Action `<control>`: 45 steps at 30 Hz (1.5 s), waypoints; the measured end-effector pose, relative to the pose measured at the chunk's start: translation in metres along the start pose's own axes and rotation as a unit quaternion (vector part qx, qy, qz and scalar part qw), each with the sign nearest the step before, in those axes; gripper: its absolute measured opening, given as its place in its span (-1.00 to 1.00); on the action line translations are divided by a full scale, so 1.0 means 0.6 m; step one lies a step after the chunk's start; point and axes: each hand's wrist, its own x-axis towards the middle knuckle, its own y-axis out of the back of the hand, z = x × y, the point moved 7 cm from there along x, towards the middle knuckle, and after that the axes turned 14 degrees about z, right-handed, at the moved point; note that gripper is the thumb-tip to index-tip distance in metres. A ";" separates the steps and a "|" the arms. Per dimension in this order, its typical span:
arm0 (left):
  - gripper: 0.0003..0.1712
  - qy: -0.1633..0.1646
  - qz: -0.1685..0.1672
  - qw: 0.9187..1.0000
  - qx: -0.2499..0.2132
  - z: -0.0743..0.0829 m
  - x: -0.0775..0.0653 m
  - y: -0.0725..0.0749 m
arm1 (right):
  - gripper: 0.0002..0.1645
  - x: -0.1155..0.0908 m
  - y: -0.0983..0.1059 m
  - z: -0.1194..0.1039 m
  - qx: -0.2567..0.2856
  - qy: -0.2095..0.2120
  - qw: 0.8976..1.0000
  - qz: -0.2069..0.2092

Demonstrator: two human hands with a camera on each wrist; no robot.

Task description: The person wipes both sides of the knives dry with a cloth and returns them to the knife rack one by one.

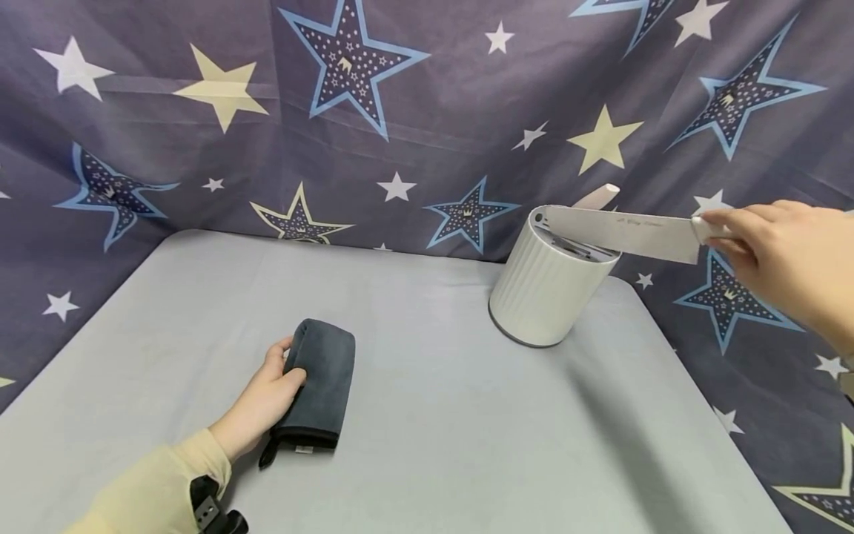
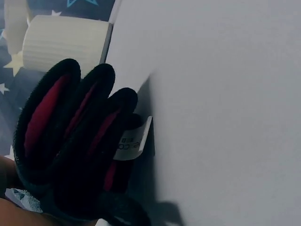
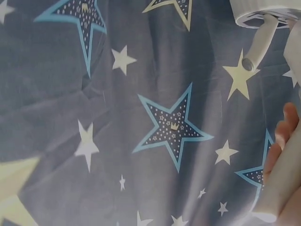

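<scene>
My right hand [image 1: 783,256] grips the pale handle of a broad-bladed kitchen knife [image 1: 634,233]. The blade points left, its tip end overlapping the top of a white ribbed knife block [image 1: 550,285] in the head view. In the right wrist view the knife handle [image 3: 284,181] lies across curled fingers [image 3: 282,134]. My left hand [image 1: 267,397] holds a folded dark grey cloth [image 1: 320,378], thumb on top, low over the table. Red inner layers and a white tag [image 2: 131,143] show at the cloth's folded end in the left wrist view.
Another pale handle [image 1: 597,197] sticks up from the knife block, which stands at the back right of the grey-white table [image 1: 427,445]. A dark star-printed curtain [image 1: 427,89] hangs behind the table and along its sides.
</scene>
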 end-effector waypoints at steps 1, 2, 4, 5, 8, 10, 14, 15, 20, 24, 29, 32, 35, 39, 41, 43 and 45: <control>-0.19 -0.001 -0.001 1.000 0.002 0.000 0.001 -0.002 | -0.46 0.002 0.000 0.002 -0.005 0.001 1.000 -0.007; -0.19 -0.001 -0.001 1.000 0.004 -0.001 0.001 -0.003 | -0.63 0.004 -0.001 0.004 -0.010 0.001 1.000 -0.013; -0.19 0.002 -0.003 1.000 0.005 -0.002 0.002 -0.007 | -0.69 0.009 -0.001 0.006 -0.010 0.004 1.000 -0.019; -0.19 0.006 -0.005 1.000 0.004 -0.004 0.002 -0.009 | -0.59 0.012 -0.001 0.008 -0.009 0.004 1.000 -0.026; -0.18 0.015 -0.009 1.000 0.009 -0.009 0.004 -0.013 | -0.58 0.023 -0.006 0.011 -0.010 0.006 0.999 -0.047; -0.17 0.018 -0.011 1.000 0.017 -0.012 0.007 -0.015 | -0.60 0.032 -0.009 0.013 -0.013 0.012 0.998 -0.060; -0.18 0.002 -0.006 0.997 0.077 -0.013 0.018 -0.013 | -0.62 0.048 -0.010 0.019 -0.014 0.034 0.997 -0.065; -0.18 -0.003 -0.005 0.995 0.095 -0.013 0.021 -0.012 | -0.62 0.051 -0.010 0.021 -0.013 0.039 0.997 -0.065; -0.19 -0.024 -0.004 0.988 0.155 -0.015 0.025 -0.006 | -0.63 0.068 -0.018 0.028 -0.012 0.051 0.995 -0.086; -0.19 -0.034 -0.008 0.984 0.176 -0.014 0.025 -0.006 | -0.64 0.084 -0.019 0.031 -0.016 0.061 0.994 -0.089; -0.21 -0.047 -0.006 0.978 0.204 -0.013 0.029 -0.007 | -0.71 0.102 -0.026 0.033 -0.034 0.054 0.991 -0.117; -0.22 -0.038 -0.009 0.980 0.196 -0.017 0.030 -0.006 | -0.77 0.110 -0.037 0.027 -0.050 0.048 0.989 -0.131; -0.21 -0.011 -0.021 0.987 0.160 -0.023 0.032 -0.004 | -0.81 0.119 -0.054 0.021 -0.065 0.033 0.986 -0.148; -0.20 0.023 -0.034 0.992 0.118 -0.031 0.030 -0.005 | -0.78 0.125 -0.084 0.008 -0.070 0.011 0.985 -0.157; -0.20 0.028 -0.035 0.993 0.112 -0.033 0.029 -0.006 | -0.76 0.122 -0.097 0.000 -0.065 0.003 0.987 -0.149; -0.20 0.034 -0.036 0.993 0.106 -0.035 0.028 -0.007 | -0.73 0.117 -0.109 -0.007 -0.061 -0.006 0.988 -0.140; -0.20 0.039 -0.037 0.993 0.102 -0.037 0.026 -0.006 | -0.71 0.110 -0.121 -0.013 -0.056 -0.017 0.989 -0.136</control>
